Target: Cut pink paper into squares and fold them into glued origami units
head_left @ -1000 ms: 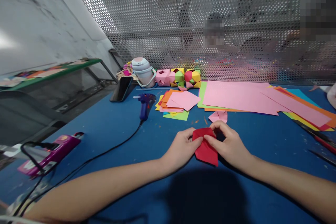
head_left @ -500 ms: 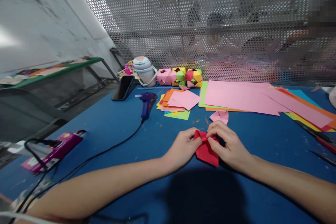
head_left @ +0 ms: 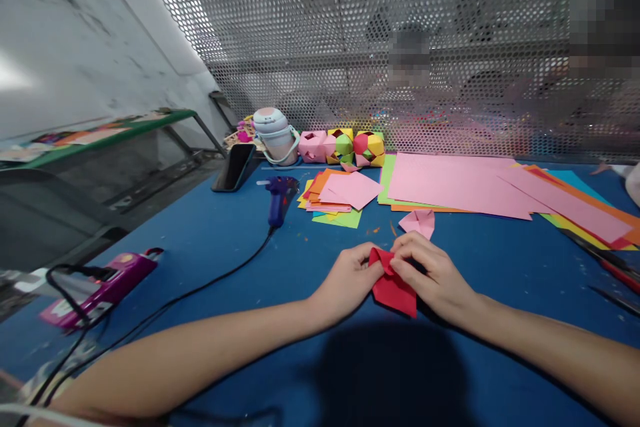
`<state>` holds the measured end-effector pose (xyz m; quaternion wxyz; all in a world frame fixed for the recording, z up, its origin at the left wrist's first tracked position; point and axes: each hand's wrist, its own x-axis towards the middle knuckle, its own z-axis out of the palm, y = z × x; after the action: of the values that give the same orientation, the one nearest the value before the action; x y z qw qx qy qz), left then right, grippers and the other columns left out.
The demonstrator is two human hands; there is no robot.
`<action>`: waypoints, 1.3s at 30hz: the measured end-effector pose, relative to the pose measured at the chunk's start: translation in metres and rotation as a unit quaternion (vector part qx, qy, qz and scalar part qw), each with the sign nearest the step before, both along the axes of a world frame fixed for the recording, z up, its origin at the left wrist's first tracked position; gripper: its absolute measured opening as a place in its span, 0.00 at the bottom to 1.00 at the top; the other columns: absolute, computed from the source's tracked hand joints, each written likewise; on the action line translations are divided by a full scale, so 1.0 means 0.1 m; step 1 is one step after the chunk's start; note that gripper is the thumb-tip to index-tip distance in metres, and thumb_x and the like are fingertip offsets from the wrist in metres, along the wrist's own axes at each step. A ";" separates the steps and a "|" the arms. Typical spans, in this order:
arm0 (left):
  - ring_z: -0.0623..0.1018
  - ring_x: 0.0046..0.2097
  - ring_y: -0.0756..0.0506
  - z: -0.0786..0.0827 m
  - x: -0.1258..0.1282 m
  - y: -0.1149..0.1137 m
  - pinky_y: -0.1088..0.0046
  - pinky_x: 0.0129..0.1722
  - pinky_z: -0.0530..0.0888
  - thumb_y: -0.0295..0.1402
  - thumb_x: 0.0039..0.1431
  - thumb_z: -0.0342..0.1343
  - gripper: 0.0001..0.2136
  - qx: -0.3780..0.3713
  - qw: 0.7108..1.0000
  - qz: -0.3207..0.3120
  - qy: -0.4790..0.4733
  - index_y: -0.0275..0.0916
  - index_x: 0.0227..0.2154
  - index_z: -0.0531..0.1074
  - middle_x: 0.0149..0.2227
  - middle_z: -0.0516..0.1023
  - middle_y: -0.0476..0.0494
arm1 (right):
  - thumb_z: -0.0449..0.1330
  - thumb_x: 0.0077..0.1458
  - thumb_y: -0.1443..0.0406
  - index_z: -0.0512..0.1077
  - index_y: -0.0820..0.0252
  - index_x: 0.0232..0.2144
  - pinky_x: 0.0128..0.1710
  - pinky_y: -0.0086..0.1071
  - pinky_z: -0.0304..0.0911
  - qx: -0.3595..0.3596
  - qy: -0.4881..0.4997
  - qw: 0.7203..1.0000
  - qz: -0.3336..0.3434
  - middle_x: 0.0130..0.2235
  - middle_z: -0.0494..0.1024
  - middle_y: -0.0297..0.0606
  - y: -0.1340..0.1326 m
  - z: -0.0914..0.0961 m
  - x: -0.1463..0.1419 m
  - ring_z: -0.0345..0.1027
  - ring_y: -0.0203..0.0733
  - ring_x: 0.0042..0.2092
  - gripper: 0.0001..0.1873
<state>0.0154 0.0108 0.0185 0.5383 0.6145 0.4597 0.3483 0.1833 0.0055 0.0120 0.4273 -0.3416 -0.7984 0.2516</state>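
Note:
A piece of red paper (head_left: 397, 293), partly folded at its upper edge, is held just above the blue table (head_left: 225, 333). My left hand (head_left: 350, 278) pinches its left side between thumb and fingers. My right hand (head_left: 431, 271) is closed on the fold at the top, thumb and fingertips pressed together there. Fingers cover part of the fold. Just beyond my right hand lies a folded pink paper piece (head_left: 419, 221).
A blue glue gun (head_left: 278, 200) with a black cord, small paper squares (head_left: 357, 190), pink sheets (head_left: 460, 183), folded paper balls (head_left: 370, 149), a bottle (head_left: 276, 140), a phone (head_left: 234, 167) and a purple power strip (head_left: 107, 287) lie around. Scissors (head_left: 617, 270) rest at right.
My right hand's fingertips have shifted slightly left along the red paper's top fold, pressing it down. My left hand keeps its hold, nearly still.

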 end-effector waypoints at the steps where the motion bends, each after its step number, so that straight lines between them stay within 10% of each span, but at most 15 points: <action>1: 0.66 0.29 0.52 0.00 0.00 0.00 0.79 0.29 0.64 0.33 0.52 0.53 0.08 0.001 1.000 0.002 0.001 0.33 0.25 0.69 0.25 0.68 0.52 | 0.54 0.58 0.68 0.65 0.58 0.29 0.39 0.33 0.62 0.002 -0.002 1.000 -0.007 0.34 0.69 0.37 0.00 -0.01 -0.01 0.65 0.38 0.38 0.05; 39: 0.69 0.34 0.49 -0.03 -0.03 0.01 0.75 0.36 0.67 0.39 0.59 0.49 0.12 0.042 0.998 -0.033 0.045 0.35 0.30 0.72 0.31 0.71 0.47 | 0.51 0.52 0.73 0.64 0.58 0.37 0.35 0.31 0.63 -0.082 0.011 0.994 -0.070 0.34 0.71 0.34 0.00 -0.06 -0.02 0.66 0.36 0.35 0.10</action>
<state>0.0119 0.0118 0.0153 0.5018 0.6665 0.4478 0.3215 0.1816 0.0056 0.0061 0.4228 -0.4275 -0.7448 0.2895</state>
